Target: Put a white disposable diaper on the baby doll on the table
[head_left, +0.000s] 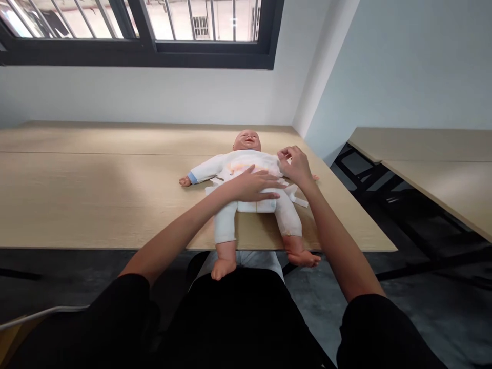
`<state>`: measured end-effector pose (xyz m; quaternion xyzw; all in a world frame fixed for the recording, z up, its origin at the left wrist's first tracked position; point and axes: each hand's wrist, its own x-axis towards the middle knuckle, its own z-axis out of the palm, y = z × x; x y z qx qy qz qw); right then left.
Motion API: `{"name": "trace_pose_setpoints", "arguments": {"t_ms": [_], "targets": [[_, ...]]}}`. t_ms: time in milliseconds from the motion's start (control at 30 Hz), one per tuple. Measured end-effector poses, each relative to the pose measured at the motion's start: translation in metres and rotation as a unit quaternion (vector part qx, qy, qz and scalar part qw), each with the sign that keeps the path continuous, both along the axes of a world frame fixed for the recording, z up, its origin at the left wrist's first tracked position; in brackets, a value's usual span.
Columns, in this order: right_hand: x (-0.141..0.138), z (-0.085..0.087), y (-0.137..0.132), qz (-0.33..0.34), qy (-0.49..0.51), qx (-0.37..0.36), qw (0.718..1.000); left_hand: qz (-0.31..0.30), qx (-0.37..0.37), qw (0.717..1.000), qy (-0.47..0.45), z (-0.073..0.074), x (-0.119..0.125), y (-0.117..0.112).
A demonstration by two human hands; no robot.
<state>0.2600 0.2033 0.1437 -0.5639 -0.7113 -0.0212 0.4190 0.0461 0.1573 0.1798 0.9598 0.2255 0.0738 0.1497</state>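
A baby doll (246,141) in white clothes (230,166) lies on its back on a light wooden table (96,195), head away from me, its bare feet over the near edge. A white diaper (258,206) sits at its hips. My left hand (255,185) lies flat across the doll's belly, fingers stretched out. My right hand (294,165) is by the doll's far shoulder, its fingers pinched on the white cloth there.
A second wooden table (430,154) stands to the right across a gap with dark floor and black frame legs. A white wall and a black-framed window (154,48) are behind the table. A chair edge (38,312) shows at lower left.
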Motion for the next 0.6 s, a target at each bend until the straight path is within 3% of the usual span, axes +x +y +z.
{"name": "trace_pose_setpoints", "arguments": {"t_ms": [267,467,600], "targets": [[0.041,-0.017,-0.053,0.04,-0.068,-0.192,0.978,0.027,-0.049,0.998,0.005,-0.003,0.005,0.054],[0.061,-0.038,-0.1,-0.005,-0.046,-0.178,0.983,0.012,-0.054,0.998,-0.008,-0.006,0.008,0.073],[0.064,-0.043,-0.117,0.013,-0.034,-0.194,0.98,0.003,-0.061,0.998,-0.025,-0.008,0.008,0.078]]}}
